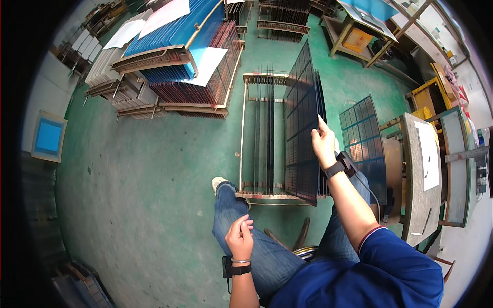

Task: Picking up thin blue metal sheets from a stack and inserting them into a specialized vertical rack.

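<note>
My right hand [324, 146] reaches forward, its fingers closed on the near edge of a tall dark panel [302, 128] with a fine grid pattern. The panel stands on edge, slightly tilted, at the right side of a metal slotted rack [241, 138] on the floor. More dark sheets stand close behind it, partly hidden by it and my hand. A few thin dark panels [270, 133] stand upright in the rack's middle slots. My left hand [240, 238] is held above my left thigh, away from the rack, with its fingers curled in and nothing visible in them.
Another gridded panel [363, 143] leans to the right of the rack, beside a grey-topped table [413, 205] with a white sheet [428, 154]. Racks packed with blue panels [179, 31] and reddish panels stand at the far left. A wooden-legged workbench [359, 36] is at the back right.
</note>
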Available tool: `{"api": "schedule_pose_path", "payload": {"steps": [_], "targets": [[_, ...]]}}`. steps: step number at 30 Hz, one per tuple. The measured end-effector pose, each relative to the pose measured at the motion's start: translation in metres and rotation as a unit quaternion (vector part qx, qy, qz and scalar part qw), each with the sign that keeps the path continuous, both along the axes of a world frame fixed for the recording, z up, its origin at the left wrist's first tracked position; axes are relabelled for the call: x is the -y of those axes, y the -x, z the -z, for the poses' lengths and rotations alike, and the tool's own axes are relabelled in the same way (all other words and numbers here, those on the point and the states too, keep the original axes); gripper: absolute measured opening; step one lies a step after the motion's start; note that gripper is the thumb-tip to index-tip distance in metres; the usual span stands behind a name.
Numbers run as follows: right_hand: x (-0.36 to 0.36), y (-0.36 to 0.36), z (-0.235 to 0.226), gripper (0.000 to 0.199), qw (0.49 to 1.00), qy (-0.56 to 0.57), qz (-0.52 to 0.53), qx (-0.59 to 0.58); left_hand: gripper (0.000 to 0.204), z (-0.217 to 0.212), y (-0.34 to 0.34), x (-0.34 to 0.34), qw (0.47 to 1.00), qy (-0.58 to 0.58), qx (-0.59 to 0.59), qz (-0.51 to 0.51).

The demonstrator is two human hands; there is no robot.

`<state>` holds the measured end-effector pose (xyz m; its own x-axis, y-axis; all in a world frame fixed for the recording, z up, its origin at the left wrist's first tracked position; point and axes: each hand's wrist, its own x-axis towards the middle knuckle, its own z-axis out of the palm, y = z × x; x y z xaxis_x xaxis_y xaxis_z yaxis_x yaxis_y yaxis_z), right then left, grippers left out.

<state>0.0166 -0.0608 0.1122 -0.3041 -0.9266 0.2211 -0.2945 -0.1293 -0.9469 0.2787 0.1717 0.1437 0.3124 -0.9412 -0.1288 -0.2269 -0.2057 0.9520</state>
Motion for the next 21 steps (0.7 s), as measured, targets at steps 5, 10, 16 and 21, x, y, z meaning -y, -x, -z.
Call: {"api": "schedule_pose_path", "payload": {"steps": [5, 10, 16, 21], "targets": [[-0.022, -0.025, -0.039, 0.051, 0.993, -0.104, 0.022, -0.047, 0.019, 0.002, -0.004, -0.003, 1.0, -0.005, 0.004, -0.011], [-0.003, -0.017, -0.006, 0.049, 0.998, -0.04, 0.003, -0.044, 0.019, 0.0, -0.003, -0.002, 1.0, 0.0, 0.008, -0.004], [0.036, -0.018, 0.027, 0.047, 0.996, -0.008, 0.012, -0.083, 0.019, 0.0, -0.001, -0.001, 1.0, -0.002, 0.006, -0.009], [0.039, -0.035, 0.026, 0.045, 0.986, -0.048, 0.033, -0.159, 0.019, 0.003, -0.003, -0.003, 1.0, 0.007, 0.012, -0.003]]}}
